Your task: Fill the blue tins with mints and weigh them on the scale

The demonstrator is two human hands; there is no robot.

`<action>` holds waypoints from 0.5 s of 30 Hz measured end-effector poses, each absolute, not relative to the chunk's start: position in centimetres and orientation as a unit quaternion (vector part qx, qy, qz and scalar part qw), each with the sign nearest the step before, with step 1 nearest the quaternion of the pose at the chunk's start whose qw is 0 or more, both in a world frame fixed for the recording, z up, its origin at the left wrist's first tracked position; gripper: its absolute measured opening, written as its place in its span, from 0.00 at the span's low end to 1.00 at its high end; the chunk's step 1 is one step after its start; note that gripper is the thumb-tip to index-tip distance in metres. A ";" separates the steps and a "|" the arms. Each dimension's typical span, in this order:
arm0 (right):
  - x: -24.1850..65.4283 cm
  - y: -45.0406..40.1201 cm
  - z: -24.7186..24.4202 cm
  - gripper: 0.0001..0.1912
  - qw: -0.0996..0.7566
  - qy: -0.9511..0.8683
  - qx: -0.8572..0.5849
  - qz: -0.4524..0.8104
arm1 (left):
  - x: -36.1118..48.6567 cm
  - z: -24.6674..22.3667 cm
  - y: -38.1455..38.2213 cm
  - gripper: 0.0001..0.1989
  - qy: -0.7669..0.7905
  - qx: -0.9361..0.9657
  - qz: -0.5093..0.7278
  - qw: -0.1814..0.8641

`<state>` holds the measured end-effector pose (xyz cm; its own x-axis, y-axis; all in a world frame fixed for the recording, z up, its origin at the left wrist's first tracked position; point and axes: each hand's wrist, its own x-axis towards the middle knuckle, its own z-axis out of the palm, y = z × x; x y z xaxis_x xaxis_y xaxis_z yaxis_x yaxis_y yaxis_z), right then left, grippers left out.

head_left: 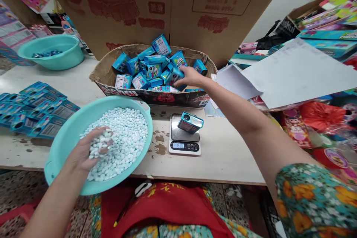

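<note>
Many blue boxes [153, 71] lie jumbled in the cardboard tray [156, 97], where my right hand [191, 77] has its fingers closed round another blue box [173, 75]. My left hand [83, 152], half-curled, cups white pellets [125, 137] over the turquoise basin [64, 134], with plenty more below. One open-topped box [191, 123] stands on the digital scale [178, 132], untouched. I'd judge the tray's lot done and the boxes in rows [46, 109] at left remaining; their contents I can't tell.
</note>
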<state>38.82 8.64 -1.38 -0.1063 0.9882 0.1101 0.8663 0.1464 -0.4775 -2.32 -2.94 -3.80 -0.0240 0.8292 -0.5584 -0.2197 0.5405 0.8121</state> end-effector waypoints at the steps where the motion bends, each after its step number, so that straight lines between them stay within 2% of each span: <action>1: 39.0 7.5 0.0 0.27 0.302 -0.711 -0.617 0.153 | -2.7 -3.3 -2.7 0.06 0.571 0.231 0.432 0.659; 3: 38.4 4.2 2.6 0.28 0.451 -0.680 -0.544 0.198 | -3.2 -2.4 -2.4 0.14 0.541 0.197 0.486 0.658; 5: 36.5 0.1 4.6 0.29 0.520 -0.657 -0.482 0.257 | -3.4 -2.1 -2.1 0.22 0.543 0.165 0.515 0.642; 6: 35.1 -2.1 5.0 0.28 0.541 -0.643 -0.461 0.286 | -3.4 -2.2 -2.1 0.22 0.555 0.148 0.513 0.637; 8: 31.5 -5.9 4.3 0.26 0.549 -0.616 -0.437 0.356 | -3.1 -2.9 -2.1 0.16 0.560 0.122 0.487 0.659; 11: 26.0 -9.2 0.7 0.23 0.517 -0.570 -0.425 0.476 | -2.8 -3.8 -2.4 0.10 0.504 0.107 0.473 0.714; 15: 20.3 -9.3 -3.5 0.18 0.506 -0.544 -0.412 0.528 | -3.2 -3.2 -2.7 0.07 0.436 0.082 0.512 0.735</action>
